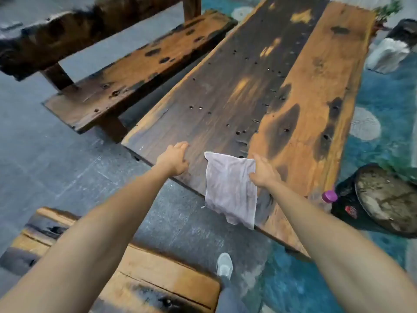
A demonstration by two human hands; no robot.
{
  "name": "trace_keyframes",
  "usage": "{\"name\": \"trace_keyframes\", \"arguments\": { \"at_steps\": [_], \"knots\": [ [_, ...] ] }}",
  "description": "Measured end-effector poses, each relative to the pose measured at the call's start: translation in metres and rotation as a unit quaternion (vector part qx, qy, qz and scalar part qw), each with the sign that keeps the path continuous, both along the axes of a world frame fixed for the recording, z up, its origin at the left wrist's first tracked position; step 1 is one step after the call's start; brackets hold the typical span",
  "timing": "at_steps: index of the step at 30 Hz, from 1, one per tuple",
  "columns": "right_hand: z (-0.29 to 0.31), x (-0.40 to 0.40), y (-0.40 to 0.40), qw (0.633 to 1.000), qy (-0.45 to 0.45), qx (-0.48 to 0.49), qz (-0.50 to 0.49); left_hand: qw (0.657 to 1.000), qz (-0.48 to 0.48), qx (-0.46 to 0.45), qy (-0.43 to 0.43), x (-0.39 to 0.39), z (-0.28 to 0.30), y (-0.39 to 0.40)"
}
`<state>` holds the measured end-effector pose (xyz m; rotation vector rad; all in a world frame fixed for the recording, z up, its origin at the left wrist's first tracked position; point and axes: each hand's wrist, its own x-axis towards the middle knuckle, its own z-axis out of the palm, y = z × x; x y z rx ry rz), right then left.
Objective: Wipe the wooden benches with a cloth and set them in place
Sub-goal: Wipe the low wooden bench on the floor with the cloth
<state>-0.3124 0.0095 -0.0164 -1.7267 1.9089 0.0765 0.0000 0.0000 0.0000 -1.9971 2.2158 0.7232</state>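
Two bare hands reach out over the near end of a long wooden counter (259, 91), a wide slab of dark and orange planks dotted with small holes. The left hand (173, 158) lies flat on the dark plank close to the near edge, fingers spread and grasping nothing. The right hand (264, 171) pinches the right edge of a pale grey cloth (230, 188). The upper part of the cloth lies on the counter between the two hands, and its lower part hangs over the near edge toward the floor. A wooden bench (140, 64) with a backrest stands just beside the counter on its left side, on grey paving. Another bench (144, 274) sits at the bottom of the view, under the person's arms, with a grey shoe (224, 265) at its right end. A bottle with a purple cap (329, 196) stands near the right forearm, next to a dark round stump (388, 199).
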Motion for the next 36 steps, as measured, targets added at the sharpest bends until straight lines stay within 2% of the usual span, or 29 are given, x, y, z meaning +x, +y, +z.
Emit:
{"name": "trace_keyframes", "arguments": {
  "at_steps": [7, 13, 16, 19, 22, 25, 29, 36],
  "knots": [
    [-0.074, -0.036, -0.030, 0.998, -0.004, 0.039, 0.042, 0.999, 0.015, 0.032, 0.019, -0.083, -0.062, -0.037],
    [-0.097, -0.041, -0.052, 0.996, -0.087, 0.005, -0.035, 0.994, 0.022, 0.104, 0.031, -0.111, -0.093, -0.071],
    [-0.101, -0.032, -0.048, 0.996, -0.072, 0.007, -0.047, 0.992, 0.056, 0.112, 0.028, -0.117, -0.103, -0.068],
    [-0.101, -0.026, -0.024, 0.997, -0.050, -0.003, -0.058, 0.990, 0.064, 0.126, -0.004, -0.114, -0.104, -0.043],
    [-0.099, -0.030, 0.012, 0.994, -0.080, -0.003, -0.080, 0.991, 0.060, 0.114, -0.027, -0.101, -0.099, -0.004],
    [-0.095, -0.029, 0.055, 0.993, -0.098, 0.015, -0.059, 0.992, 0.055, 0.104, -0.035, -0.076, -0.094, 0.041],
    [-0.085, -0.008, 0.112, 0.994, -0.102, 0.016, -0.025, 0.994, 0.044, 0.101, -0.009, -0.038, -0.083, 0.098],
    [-0.063, 0.054, 0.236, 0.990, -0.109, -0.055, -0.065, 0.998, 0.013, 0.044, 0.035, 0.039, -0.062, 0.208]
  ]
}}
